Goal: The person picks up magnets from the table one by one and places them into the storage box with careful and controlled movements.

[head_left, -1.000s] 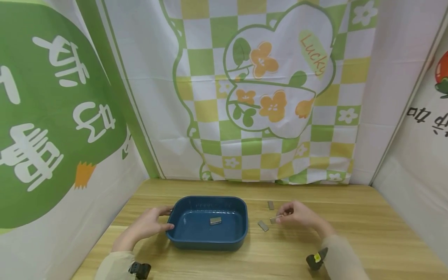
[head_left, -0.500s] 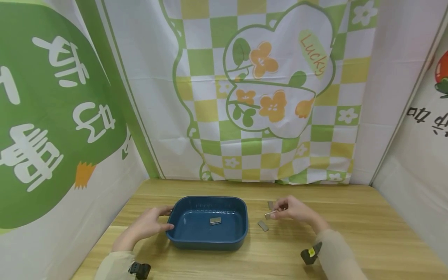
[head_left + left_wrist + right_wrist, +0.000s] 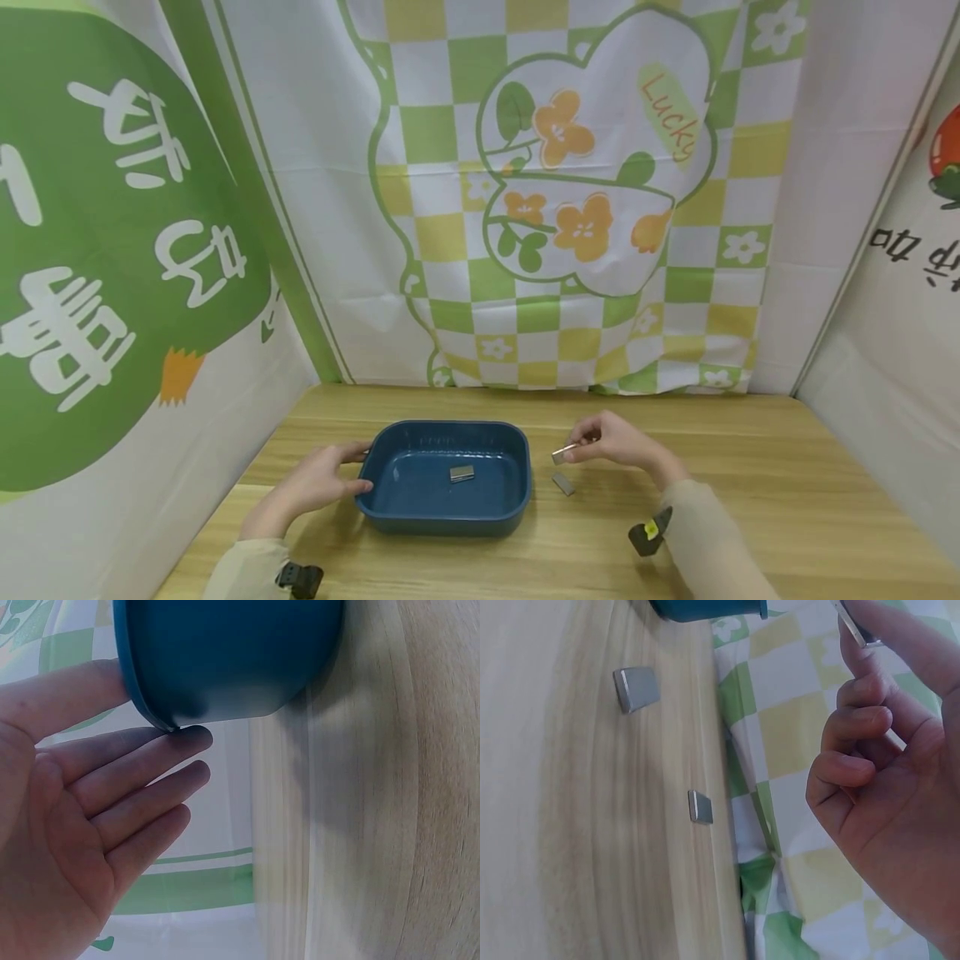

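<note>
My left hand (image 3: 318, 481) touches the left end of a blue rectangular tray (image 3: 450, 527). Its fingers look fairly straight against the outside and rim in the left wrist view. Inside the tray lie small silver metal blocks (image 3: 462, 473), seemingly stacked. To the right of the tray, my right hand (image 3: 611, 440) pinches another flat metal block (image 3: 561, 455) between thumb and fingertip, raised above the table. A loose metal block (image 3: 562, 483) lies below it. The right wrist view shows a further metal block (image 3: 700, 807) on the table, hidden behind the hand in the head view.
The wooden table (image 3: 750, 500) runs back to a checked green, yellow and white cloth (image 3: 600, 333). Printed cloth walls close off both sides. A dark camera is worn on each wrist.
My right hand has moved left and slightly away with the pinched metal block, closer to the tray. It now covers the far loose block in the head view. The left hand and tray stay put.
</note>
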Tool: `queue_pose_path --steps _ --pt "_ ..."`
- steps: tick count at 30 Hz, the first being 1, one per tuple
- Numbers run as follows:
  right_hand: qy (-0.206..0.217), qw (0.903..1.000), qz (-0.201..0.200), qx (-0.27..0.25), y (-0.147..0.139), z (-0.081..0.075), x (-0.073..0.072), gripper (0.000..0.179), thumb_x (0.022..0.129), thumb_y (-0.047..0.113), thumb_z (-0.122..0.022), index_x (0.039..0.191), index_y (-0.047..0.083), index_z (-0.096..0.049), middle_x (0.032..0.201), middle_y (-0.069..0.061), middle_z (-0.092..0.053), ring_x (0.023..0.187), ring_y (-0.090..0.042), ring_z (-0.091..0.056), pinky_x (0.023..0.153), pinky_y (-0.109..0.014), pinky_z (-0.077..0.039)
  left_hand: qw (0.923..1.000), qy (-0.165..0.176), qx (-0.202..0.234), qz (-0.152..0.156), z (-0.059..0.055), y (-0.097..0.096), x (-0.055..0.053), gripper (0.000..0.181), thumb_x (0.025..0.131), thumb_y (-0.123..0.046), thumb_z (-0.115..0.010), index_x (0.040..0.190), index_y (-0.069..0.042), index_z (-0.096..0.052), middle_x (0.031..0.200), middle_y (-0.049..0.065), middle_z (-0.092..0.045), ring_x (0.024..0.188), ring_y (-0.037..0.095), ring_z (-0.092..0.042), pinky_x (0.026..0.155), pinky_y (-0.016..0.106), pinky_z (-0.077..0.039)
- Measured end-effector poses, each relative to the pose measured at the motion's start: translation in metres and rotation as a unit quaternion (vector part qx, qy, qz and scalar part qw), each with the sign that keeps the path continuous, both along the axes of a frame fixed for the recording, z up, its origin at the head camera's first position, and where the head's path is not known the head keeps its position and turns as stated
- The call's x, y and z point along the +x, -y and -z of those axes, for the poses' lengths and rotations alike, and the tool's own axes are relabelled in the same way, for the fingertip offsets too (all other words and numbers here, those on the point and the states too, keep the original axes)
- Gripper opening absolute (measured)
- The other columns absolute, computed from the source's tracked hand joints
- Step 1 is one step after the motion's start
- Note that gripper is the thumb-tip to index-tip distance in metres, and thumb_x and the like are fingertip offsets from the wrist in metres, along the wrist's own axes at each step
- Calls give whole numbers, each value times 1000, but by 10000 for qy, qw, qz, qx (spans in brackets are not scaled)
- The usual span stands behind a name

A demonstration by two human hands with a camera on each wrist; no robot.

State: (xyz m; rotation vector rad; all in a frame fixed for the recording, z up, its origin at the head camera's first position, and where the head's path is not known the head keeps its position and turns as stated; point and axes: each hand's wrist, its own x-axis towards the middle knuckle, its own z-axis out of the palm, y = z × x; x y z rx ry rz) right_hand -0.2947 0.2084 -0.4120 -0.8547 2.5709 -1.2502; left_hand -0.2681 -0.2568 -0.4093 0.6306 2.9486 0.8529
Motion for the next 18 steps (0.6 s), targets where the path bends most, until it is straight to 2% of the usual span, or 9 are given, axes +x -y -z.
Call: queue_pose_path --steps 18 --pt "101 9997 -205 -24 16 -7 -11 12 82 24 -74 84 11 -73 68 5 -52 60 -4 -38 55 -18 -33 10000 91 1 10 -2 -1 2 64 78 -25 -77 132 2 -53 120 19 -64 118 40 -55 98 59 -41"
